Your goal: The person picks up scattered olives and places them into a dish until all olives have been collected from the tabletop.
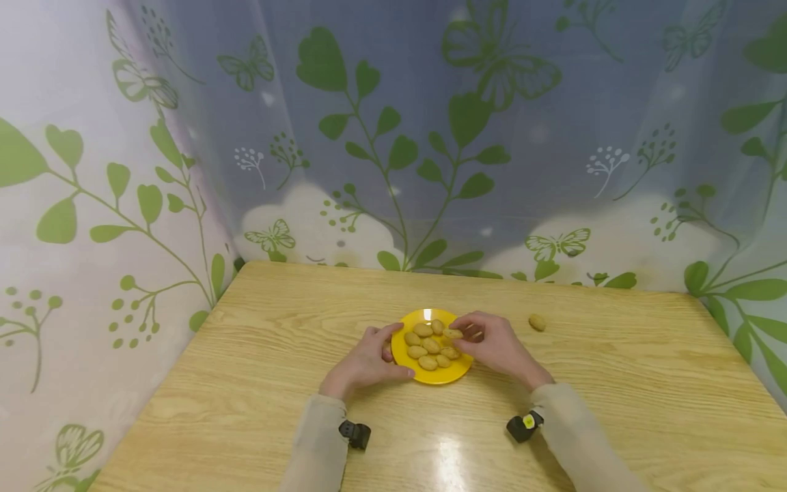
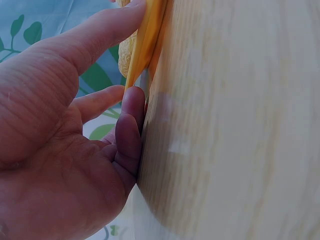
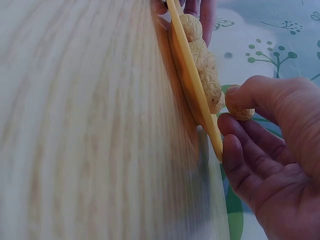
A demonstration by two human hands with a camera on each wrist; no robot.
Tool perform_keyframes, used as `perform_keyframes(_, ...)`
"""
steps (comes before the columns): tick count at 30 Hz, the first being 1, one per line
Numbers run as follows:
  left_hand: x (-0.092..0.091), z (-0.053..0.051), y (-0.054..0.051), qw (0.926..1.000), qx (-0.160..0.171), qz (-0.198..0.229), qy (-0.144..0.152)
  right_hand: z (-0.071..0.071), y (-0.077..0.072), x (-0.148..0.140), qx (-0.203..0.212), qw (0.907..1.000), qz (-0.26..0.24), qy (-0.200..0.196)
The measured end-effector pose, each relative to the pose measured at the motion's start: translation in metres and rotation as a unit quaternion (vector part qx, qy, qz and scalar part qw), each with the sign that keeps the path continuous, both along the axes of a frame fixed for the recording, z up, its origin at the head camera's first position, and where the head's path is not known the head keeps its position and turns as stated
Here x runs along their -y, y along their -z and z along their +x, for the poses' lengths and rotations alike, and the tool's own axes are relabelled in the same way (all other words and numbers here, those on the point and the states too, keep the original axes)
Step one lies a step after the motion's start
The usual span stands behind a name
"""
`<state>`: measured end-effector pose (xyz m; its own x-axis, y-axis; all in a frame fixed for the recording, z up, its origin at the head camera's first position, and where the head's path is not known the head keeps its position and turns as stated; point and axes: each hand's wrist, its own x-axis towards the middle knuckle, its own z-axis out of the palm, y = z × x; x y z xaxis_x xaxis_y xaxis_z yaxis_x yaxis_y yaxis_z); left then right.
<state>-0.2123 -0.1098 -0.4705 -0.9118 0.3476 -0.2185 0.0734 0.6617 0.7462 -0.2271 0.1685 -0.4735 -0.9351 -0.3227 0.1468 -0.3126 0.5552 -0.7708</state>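
A round yellow plate (image 1: 444,375) sits on the table, bearing several tan, wrinkled, oval walnuts (image 1: 431,346). At its left side my left hand (image 1: 367,359) holds the rim, thumb at the near edge and fingers spread along the left and far edge. In the left wrist view the thumb (image 2: 107,35) lies on the rim and a fingertip touches it from below. My right hand (image 1: 496,343) pinches one walnut (image 1: 453,333) over the plate's right side. The right wrist view shows that walnut (image 3: 240,108) between thumb and fingers, with lower fingers beside the rim (image 3: 216,142).
One more walnut (image 1: 537,322) lies alone on the wooden table (image 1: 258,410), to the right of the plate and my right hand. A patterned curtain (image 1: 406,171) with green leaves and butterflies hangs behind the table and along its sides.
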Motion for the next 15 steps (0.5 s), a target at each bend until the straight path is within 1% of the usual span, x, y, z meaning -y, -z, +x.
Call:
perform_keyframes(8, 0.0002, 0.0004, -0.0002, 0.9999, 0.006, 0.01, -0.003, -0.0028, -0.0003, 0.0034, 0.007, 0.9999, 0.015, 0.004)
perform_keyframes(15, 0.0005, 0.0003, -0.001, 1.0, 0.003, 0.008, -0.004, -0.0057, 0.0009, 0.0031, 0.026, 0.9994, 0.024, -0.003)
